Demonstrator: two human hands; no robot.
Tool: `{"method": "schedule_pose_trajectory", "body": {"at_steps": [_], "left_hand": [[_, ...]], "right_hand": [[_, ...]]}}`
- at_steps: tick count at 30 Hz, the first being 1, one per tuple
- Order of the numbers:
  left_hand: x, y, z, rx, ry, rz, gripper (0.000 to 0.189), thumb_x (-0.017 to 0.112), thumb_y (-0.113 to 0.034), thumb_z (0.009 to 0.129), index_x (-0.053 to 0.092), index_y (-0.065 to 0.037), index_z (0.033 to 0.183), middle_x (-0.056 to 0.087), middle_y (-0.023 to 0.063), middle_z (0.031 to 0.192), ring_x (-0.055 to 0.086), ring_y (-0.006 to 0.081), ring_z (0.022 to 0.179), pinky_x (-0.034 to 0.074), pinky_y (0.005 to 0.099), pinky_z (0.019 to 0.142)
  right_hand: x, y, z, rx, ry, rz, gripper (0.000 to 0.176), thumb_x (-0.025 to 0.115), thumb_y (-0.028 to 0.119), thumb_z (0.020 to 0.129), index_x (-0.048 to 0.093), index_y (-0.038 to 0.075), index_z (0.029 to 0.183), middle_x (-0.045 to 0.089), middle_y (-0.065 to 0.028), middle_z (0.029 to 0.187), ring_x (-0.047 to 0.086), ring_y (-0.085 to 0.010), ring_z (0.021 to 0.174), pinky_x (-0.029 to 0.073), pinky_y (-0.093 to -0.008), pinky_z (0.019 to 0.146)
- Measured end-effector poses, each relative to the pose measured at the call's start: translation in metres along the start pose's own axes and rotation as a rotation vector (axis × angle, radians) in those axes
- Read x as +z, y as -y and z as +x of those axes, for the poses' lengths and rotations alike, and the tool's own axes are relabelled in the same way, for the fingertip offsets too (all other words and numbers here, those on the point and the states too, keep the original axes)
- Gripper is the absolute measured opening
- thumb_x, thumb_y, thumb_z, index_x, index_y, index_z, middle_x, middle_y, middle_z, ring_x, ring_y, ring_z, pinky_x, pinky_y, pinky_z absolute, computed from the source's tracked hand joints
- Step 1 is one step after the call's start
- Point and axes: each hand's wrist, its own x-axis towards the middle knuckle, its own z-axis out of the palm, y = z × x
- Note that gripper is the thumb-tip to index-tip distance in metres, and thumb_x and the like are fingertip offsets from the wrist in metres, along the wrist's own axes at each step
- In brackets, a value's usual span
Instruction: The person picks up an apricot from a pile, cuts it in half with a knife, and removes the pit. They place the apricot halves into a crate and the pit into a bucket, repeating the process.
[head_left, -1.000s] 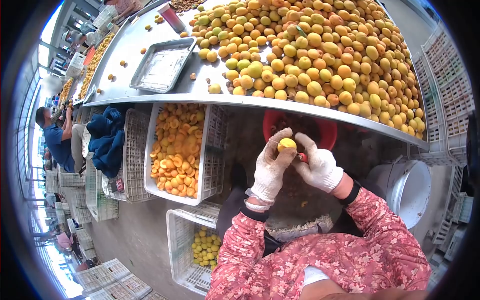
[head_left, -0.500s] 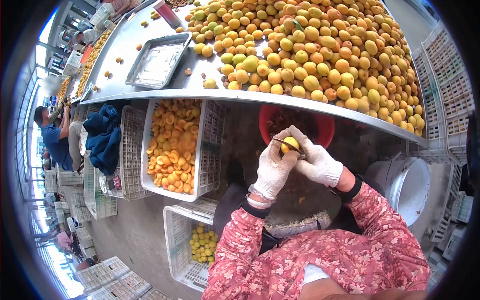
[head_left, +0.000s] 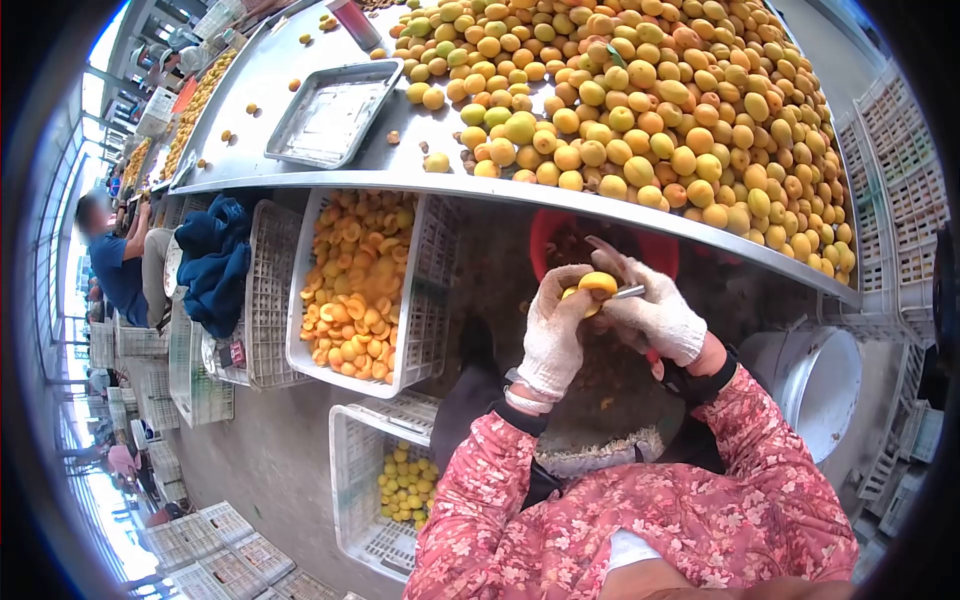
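In front of my chest, my gloved left hand (head_left: 555, 335) is closed round a cut apricot (head_left: 598, 285), whose orange flesh and hollow show. My gloved right hand (head_left: 665, 318) grips a small knife (head_left: 631, 292) with a short metal blade against the fruit; part of a red handle shows near the wrist. Below and behind both hands stands a red basin (head_left: 548, 240) with dark bits inside, partly covered by my right fingers. Whole apricots (head_left: 640, 110) lie heaped on the metal table (head_left: 225, 170) above.
A white crate (head_left: 300, 300) of apricot halves stands left, with another crate (head_left: 350, 500) of yellow fruit below it. On the table are a metal tray (head_left: 335, 115) and a red cup (head_left: 355, 25). A white bucket (head_left: 815, 385) stands right. A person (head_left: 120, 265) sits far left.
The apricot, whole-looking before, now shows its opened flesh. My right hand has turned, with some fingers lifted, and the knife's blade and red handle have come into sight. The view has shifted slightly.
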Motion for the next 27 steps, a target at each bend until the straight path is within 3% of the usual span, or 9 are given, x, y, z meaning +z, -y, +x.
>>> {"method": "schedule_pose_trajectory", "body": {"at_steps": [2, 4, 6, 9, 12, 15, 20, 23, 27], "left_hand": [[0.006, 0.001, -0.001, 0.018, -0.025, -0.001, 0.024, 0.054, -0.01, 0.093, 0.055, -0.004, 0.117, 0.063, 0.0086, 0.109, 0.062, 0.0131, 0.083, 0.054, 0.0275, 0.068], [0.007, 0.007, -0.001, 0.095, -0.063, 0.178, 0.022, 0.053, -0.01, 0.094, 0.054, -0.004, 0.116, 0.063, 0.0082, 0.106, 0.061, 0.0121, 0.082, 0.053, 0.0264, 0.069], [0.002, 0.005, -0.003, 0.105, -0.019, 0.234, 0.021, 0.053, -0.01, 0.094, 0.052, -0.004, 0.115, 0.062, 0.0078, 0.103, 0.061, 0.0124, 0.083, 0.052, 0.0254, 0.07], [-0.006, 0.011, -0.002, 0.134, 0.073, 0.296, 0.026, 0.056, -0.01, 0.092, 0.05, -0.003, 0.117, 0.06, 0.0081, 0.105, 0.06, 0.0131, 0.087, 0.052, 0.0262, 0.077], [0.001, 0.014, 0.0, 0.302, 0.044, 0.478, 0.037, 0.06, -0.009, 0.089, 0.048, -0.002, 0.124, 0.059, 0.0094, 0.112, 0.058, 0.0136, 0.097, 0.05, 0.0282, 0.087], [0.017, 0.003, -0.007, 0.361, 0.007, 0.535, 0.048, 0.062, -0.013, 0.091, 0.045, -0.003, 0.135, 0.056, 0.0099, 0.124, 0.054, 0.0157, 0.111, 0.045, 0.0299, 0.097], [0.002, 0.018, -0.001, 0.265, 0.071, 0.23, 0.042, 0.06, -0.023, 0.097, 0.047, -0.003, 0.132, 0.057, 0.0081, 0.119, 0.056, 0.0136, 0.106, 0.049, 0.0288, 0.091], [0.001, 0.019, -0.004, 0.099, 0.048, 0.084, 0.033, 0.055, -0.018, 0.098, 0.049, -0.004, 0.127, 0.06, 0.0116, 0.11, 0.064, 0.0162, 0.088, 0.056, 0.0312, 0.076], [0.01, 0.014, -0.012, -0.038, 0.069, 0.091, 0.033, 0.053, -0.013, 0.096, 0.049, -0.004, 0.128, 0.058, 0.0088, 0.109, 0.061, 0.0136, 0.093, 0.055, 0.0288, 0.077]], "right_hand": [[-0.003, -0.007, 0.005, -0.026, -0.046, -0.12, 0.058, 0.065, 0.015, 0.087, 0.044, 0.003, 0.14, 0.065, -0.005, 0.087, 0.051, -0.0059, 0.05, 0.041, -0.0204, 0.044], [-0.003, -0.027, 0.02, -0.539, -0.107, -0.324, 0.048, 0.064, 0.017, 0.088, 0.052, 0.002, 0.131, 0.066, -0.0054, 0.085, 0.052, -0.006, 0.05, 0.042, -0.0215, 0.044], [-0.004, -0.017, 0.01, -0.409, -0.1, -0.261, 0.036, 0.063, 0.02, 0.09, 0.058, 0.001, 0.12, 0.064, -0.0043, 0.078, 0.052, -0.0067, 0.049, 0.042, -0.0221, 0.043], [-0.007, -0.001, 0.009, 0.054, -0.151, 0.093, 0.023, 0.06, 0.026, 0.093, 0.061, 0.004, 0.097, 0.056, -0.0014, 0.059, 0.048, -0.009, 0.041, 0.039, -0.0222, 0.04], [-0.009, -0.012, 0.013, 0.057, -0.098, 0.387, 0.025, 0.061, 0.03, 0.093, 0.06, 0.005, 0.093, 0.053, -0.0007, 0.056, 0.046, -0.0089, 0.038, 0.038, -0.0226, 0.039], [0.004, -0.005, 0.008, 0.017, -0.168, 0.059, 0.028, 0.061, 0.032, 0.094, 0.061, 0.006, 0.101, 0.055, 0.0004, 0.062, 0.049, -0.007, 0.044, 0.039, -0.0213, 0.041], [-0.005, 0.014, 0.002, 0.027, -0.106, -0.096, 0.026, 0.06, 0.027, 0.094, 0.062, 0.003, 0.105, 0.056, 0.0003, 0.062, 0.048, -0.0069, 0.044, 0.038, -0.0208, 0.041], [-0.006, 0.011, 0.009, -0.352, -0.357, 0.162, 0.021, 0.053, 0.019, 0.099, 0.059, -0.001, 0.102, 0.049, -0.0004, 0.054, 0.042, -0.0087, 0.039, 0.034, -0.0236, 0.042], [0.004, 0.014, 0.012, -0.819, -0.43, 0.327, 0.018, 0.048, 0.013, 0.101, 0.054, -0.002, 0.108, 0.049, -0.0032, 0.056, 0.042, -0.0106, 0.042, 0.036, -0.0242, 0.045]]}}
